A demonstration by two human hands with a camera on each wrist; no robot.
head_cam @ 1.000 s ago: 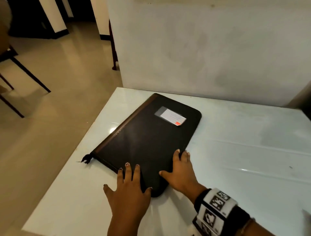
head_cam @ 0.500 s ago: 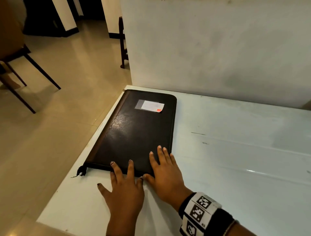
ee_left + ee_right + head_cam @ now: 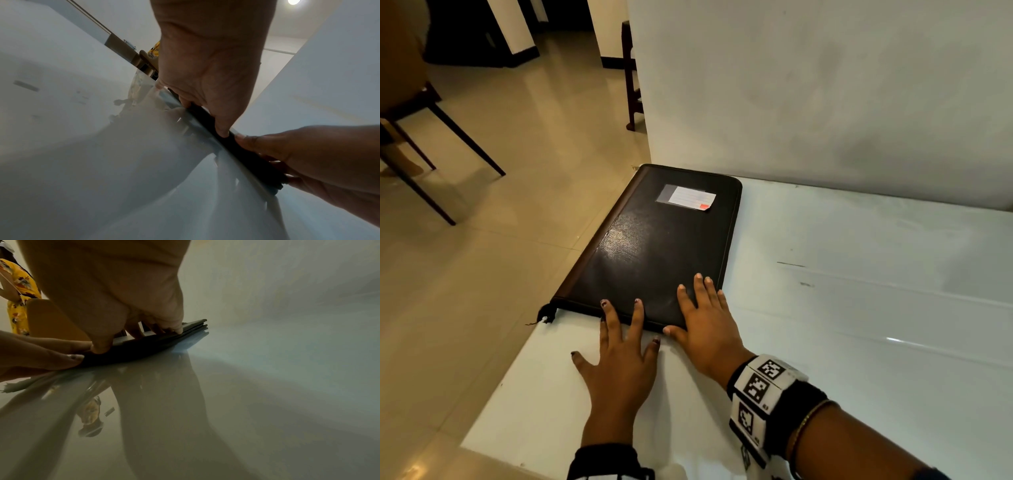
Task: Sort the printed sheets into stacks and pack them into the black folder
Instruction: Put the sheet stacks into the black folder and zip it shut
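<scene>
The black folder (image 3: 654,246) lies closed on the white table (image 3: 859,308), along the table's left edge, its far end near the wall. A white label (image 3: 690,198) sits on its cover. My left hand (image 3: 619,356) lies flat on the table with two straight fingertips on the folder's near edge. My right hand (image 3: 705,318) rests flat on the folder's near right corner, fingers straight. The left wrist view shows the folder's edge (image 3: 246,149) between both hands. In the right wrist view the fingers (image 3: 176,327) press the folder (image 3: 144,347) from above. No printed sheets are in sight.
A white wall (image 3: 825,85) rises right behind the table. The tiled floor (image 3: 500,205) drops off just left of the folder. A dark-legged chair (image 3: 421,137) stands at the far left, and a person in a yellow dress (image 3: 18,293) is beyond it.
The folder has been turned and slid from a diagonal lie to parallel with the table's left edge, up near the wall. Both hands stayed flat on its near end.
</scene>
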